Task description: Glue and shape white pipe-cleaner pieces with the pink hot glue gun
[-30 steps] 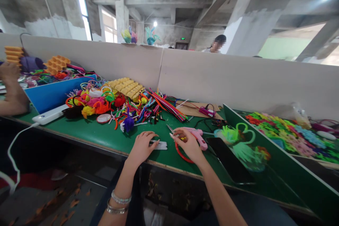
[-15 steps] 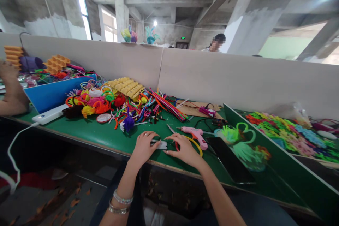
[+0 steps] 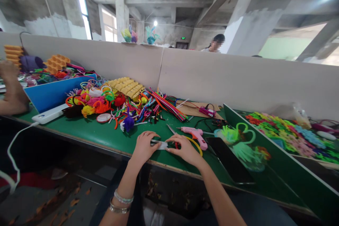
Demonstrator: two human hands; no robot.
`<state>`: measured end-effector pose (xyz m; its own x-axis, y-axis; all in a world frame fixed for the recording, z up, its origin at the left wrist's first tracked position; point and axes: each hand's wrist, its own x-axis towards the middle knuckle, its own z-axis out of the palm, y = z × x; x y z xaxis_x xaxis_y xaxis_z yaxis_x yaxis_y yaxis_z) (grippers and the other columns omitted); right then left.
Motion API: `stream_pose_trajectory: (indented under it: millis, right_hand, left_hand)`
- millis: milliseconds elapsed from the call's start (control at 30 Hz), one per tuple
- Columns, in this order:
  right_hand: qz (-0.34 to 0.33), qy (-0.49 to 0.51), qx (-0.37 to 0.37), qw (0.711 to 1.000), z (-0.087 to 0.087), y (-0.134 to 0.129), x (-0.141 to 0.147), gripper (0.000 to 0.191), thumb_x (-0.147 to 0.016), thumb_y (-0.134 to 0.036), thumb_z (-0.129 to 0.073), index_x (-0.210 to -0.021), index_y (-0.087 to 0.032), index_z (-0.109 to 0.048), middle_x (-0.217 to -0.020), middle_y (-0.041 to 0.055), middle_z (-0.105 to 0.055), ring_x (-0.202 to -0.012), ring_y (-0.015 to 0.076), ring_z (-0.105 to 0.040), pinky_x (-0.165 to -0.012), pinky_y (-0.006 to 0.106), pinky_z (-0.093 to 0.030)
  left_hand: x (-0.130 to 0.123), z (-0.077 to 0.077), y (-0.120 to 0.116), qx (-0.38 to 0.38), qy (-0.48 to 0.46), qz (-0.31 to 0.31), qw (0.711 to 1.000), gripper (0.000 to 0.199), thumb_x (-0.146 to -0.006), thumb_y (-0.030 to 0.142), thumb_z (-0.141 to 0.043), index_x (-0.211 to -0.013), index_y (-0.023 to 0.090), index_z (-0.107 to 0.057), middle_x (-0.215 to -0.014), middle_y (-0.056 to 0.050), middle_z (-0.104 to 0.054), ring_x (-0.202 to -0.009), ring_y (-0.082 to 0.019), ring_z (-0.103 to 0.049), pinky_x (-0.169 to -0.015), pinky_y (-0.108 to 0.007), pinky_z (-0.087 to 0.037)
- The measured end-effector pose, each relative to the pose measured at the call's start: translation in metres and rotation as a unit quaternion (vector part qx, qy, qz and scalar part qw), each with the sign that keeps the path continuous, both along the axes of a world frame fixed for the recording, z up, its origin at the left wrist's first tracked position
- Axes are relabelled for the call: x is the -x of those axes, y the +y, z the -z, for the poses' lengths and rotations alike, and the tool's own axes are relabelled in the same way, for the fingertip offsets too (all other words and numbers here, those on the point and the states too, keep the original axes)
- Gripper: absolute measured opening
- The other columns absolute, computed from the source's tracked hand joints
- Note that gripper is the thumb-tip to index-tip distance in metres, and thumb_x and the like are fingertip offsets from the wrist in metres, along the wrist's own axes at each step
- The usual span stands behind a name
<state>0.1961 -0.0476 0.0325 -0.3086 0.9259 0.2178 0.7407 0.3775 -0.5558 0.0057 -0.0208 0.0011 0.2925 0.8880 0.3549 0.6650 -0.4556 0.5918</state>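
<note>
Near the table's front edge lies a small flat bundle of white strips [image 3: 162,145], which look like short pipe cleaners set side by side. My left hand [image 3: 144,145] grips its left end, thumb in front and fingers curled over the back. At the right end my right hand [image 3: 183,148] pinches it between thumb and fingertips. Part of the bundle is hidden under my fingers. Right behind my right hand lie pliers [image 3: 171,129] with red and yellow handles, partly covered by it. A pink glue gun [image 3: 195,135] rests beside them.
A dark phone [image 3: 230,160] lies to the right, by green pipe-cleaner figures [image 3: 245,144] and an upright green divider [image 3: 275,162]. Colourful pipe cleaners [image 3: 169,105] and a yellow honeycomb sheet [image 3: 127,86] are heaped behind. At left are a white power strip [image 3: 50,114], a blue panel [image 3: 59,91] and another person's arm [image 3: 12,90].
My right hand has closed in on the right end of the white bundle, its fingertips now touching it. My left hand stays nearly still. The other person's hand at left has shifted slightly.
</note>
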Motion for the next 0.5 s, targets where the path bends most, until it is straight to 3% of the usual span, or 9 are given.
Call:
stream_pose_trajectory:
  millis: [500]
  right_hand:
    - [-0.005, 0.012, -0.008, 1.000, -0.0022, 0.0004, 0.0020, 0.021, -0.068, -0.034, -0.063, -0.086, -0.023, -0.067, -0.090, 0.0031, -0.063, -0.085, 0.0170, -0.056, -0.081, 0.030, -0.039]
  left_hand:
    - [-0.0023, -0.0048, -0.0040, -0.011, -0.039, 0.037, 0.998, 0.025, -0.072, 0.035, -0.059, -0.095, 0.026, -0.061, -0.099, -0.001, -0.062, -0.099, -0.020, -0.051, -0.089, -0.034, -0.037]
